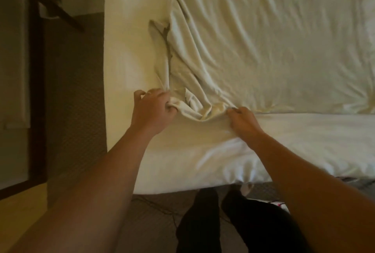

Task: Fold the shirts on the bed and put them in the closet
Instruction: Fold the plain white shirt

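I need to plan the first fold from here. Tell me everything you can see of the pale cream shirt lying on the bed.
The pale cream shirt, soft thin fabric by its look, lies spread and heavily wrinkled across the white bed. Its collar, with a small label showing, is bunched at the near edge. One sleeve trails along its left side. The left hand grips the cloth left of the collar; the right hand pinches it on the right. It is not yet folded.

The wide bed with white sheets [203, 161] fills the view from 12 to 4 o'clock, its near edge overhanging the brown patterned carpet [77, 100]. A pale cream, wrinkled cotton shirt [253, 45] lies spread directly on it, collar end bunched toward 6 o'clock.
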